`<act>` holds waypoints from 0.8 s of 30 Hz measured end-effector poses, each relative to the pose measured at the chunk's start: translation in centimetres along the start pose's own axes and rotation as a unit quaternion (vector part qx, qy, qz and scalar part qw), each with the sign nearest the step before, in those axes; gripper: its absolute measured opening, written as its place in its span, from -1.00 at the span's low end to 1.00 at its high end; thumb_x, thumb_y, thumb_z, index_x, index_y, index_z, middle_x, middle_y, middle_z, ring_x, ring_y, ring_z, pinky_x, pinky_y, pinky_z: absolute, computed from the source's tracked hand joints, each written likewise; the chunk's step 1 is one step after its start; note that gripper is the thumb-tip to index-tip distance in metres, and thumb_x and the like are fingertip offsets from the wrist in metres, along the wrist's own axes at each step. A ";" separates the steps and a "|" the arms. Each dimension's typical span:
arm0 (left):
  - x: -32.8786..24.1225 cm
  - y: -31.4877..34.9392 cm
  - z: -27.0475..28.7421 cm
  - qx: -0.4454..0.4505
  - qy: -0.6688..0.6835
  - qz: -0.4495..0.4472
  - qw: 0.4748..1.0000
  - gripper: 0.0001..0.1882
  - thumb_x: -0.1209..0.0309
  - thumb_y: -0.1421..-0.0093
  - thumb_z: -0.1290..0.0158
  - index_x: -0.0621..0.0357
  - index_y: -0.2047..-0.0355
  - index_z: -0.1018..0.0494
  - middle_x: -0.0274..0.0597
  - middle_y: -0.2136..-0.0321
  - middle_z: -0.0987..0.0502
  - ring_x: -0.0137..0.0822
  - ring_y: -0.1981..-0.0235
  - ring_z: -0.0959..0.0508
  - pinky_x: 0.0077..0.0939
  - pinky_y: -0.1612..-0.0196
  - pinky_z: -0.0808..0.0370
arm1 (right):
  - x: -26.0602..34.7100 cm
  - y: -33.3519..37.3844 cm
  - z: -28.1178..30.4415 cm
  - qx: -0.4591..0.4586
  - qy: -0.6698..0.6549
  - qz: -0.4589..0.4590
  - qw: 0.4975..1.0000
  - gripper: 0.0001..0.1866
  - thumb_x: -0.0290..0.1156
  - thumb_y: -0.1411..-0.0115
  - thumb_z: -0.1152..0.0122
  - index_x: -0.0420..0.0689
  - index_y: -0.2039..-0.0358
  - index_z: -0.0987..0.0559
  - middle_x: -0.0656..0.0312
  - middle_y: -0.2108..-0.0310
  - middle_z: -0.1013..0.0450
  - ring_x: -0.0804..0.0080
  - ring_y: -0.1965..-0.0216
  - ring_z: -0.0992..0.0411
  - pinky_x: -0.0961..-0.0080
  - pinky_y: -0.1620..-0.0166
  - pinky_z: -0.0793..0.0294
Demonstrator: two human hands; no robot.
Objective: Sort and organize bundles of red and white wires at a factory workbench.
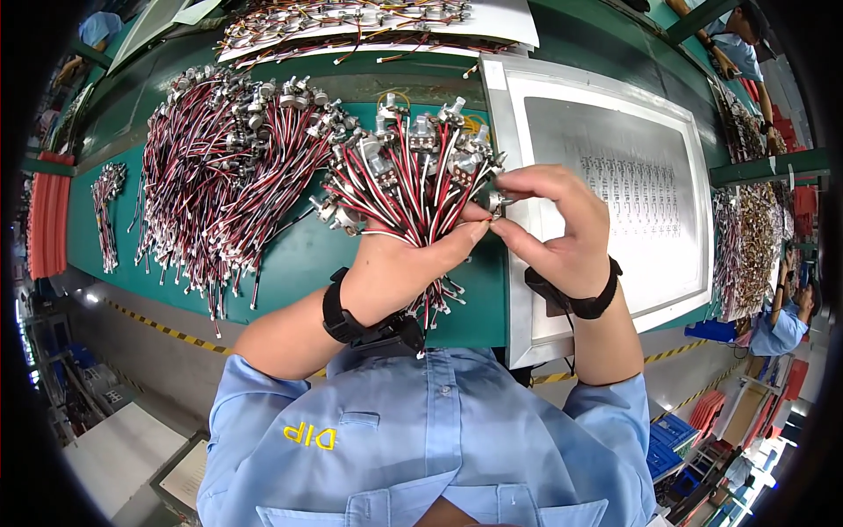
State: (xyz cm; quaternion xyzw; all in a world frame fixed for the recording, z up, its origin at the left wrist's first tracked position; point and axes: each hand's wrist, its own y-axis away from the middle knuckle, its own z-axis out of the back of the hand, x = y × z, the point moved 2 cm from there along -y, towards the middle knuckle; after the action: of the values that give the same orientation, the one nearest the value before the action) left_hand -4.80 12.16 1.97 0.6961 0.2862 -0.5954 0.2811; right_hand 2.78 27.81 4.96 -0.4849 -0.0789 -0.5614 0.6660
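Note:
My left hand (399, 272) is closed round a thick bunch of wired potentiometers (413, 167), their metal bodies fanned out at the top. Red, black and white wires run down through the grip, and white plugs show below it. My right hand (562, 224) pinches at the right edge of the bunch, thumb and forefinger on a single potentiometer (496, 204). The left thumb and the right thumb nearly meet there. Just which part of it the right fingertips hold is too small to tell. Black bands circle both wrists.
A large heap of wired potentiometers (228, 167) lies left on the green table (299, 294), with a small bundle (107, 211) farther left. A metal-framed panel (615, 167) lies right. More wired parts (351, 22) lie on white sheets behind. Other people work at far right.

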 end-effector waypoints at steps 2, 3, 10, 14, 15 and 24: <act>0.0 0.1 0.0 0.005 0.006 0.005 1.000 -0.87 0.52 -0.08 -0.13 0.24 0.32 -0.52 -0.37 0.49 -0.54 -0.62 0.48 -0.46 -0.71 0.41 -0.43 | -0.1 -0.1 0.0 0.029 -0.031 -0.034 0.999 -0.68 -0.63 0.15 -0.34 -0.17 0.30 -0.55 0.18 0.35 -0.49 0.36 0.33 -0.49 0.54 0.26 -0.48; -0.1 0.1 0.0 0.006 0.010 0.015 1.000 -0.87 0.52 -0.08 -0.13 0.24 0.32 -0.52 -0.37 0.49 -0.54 -0.62 0.49 -0.46 -0.72 0.42 -0.43 | -0.2 -0.1 0.0 0.032 -0.041 -0.032 0.998 -0.69 -0.63 0.14 -0.32 -0.17 0.31 -0.55 0.18 0.34 -0.49 0.37 0.32 -0.49 0.54 0.25 -0.48; -0.4 0.2 0.0 0.012 0.042 0.084 0.996 -0.87 0.53 -0.08 -0.14 0.24 0.32 -0.52 -0.37 0.51 -0.53 -0.62 0.51 -0.45 -0.75 0.48 -0.39 | -0.4 0.0 0.1 0.019 -0.051 -0.014 0.998 -0.69 -0.64 0.14 -0.31 -0.18 0.31 -0.55 0.19 0.33 -0.48 0.38 0.30 -0.47 0.57 0.23 -0.46; -1.1 -0.2 0.0 0.051 0.031 0.088 0.994 -0.87 0.46 -0.13 -0.11 0.27 0.34 -0.51 -0.36 0.54 -0.51 -0.59 0.56 -0.43 -0.72 0.50 -0.37 | -0.1 -0.1 0.2 0.018 -0.052 -0.058 0.997 -0.72 -0.63 0.16 -0.31 -0.17 0.35 -0.55 0.19 0.34 -0.48 0.41 0.31 -0.46 0.57 0.24 -0.45; -0.9 -0.4 0.7 0.050 0.062 0.097 0.992 -0.85 0.42 -0.15 -0.08 0.28 0.34 -0.50 -0.35 0.53 -0.50 -0.58 0.56 -0.42 -0.70 0.49 -0.37 | -0.4 -0.2 0.1 0.040 -0.087 -0.055 0.994 -0.72 -0.63 0.19 -0.31 -0.16 0.39 -0.54 0.17 0.35 -0.48 0.39 0.30 -0.45 0.56 0.24 -0.44; 1.1 -2.3 0.6 0.041 0.259 0.162 0.951 -0.70 0.26 -0.26 0.06 0.31 0.27 -0.43 -0.39 0.57 -0.38 -0.56 0.64 -0.30 -0.67 0.51 -0.27 | 2.7 1.3 6.6 0.122 -0.435 -0.005 0.892 -0.79 -0.62 0.22 -0.32 -0.16 0.57 -0.44 0.02 0.34 -0.49 0.27 0.31 -0.49 0.51 0.24 -0.45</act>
State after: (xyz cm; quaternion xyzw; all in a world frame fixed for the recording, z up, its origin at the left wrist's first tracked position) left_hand -6.79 13.34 0.64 0.8745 0.2080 -0.3524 0.2606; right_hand 7.71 30.74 9.44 -0.5953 -0.4307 -0.2841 0.6159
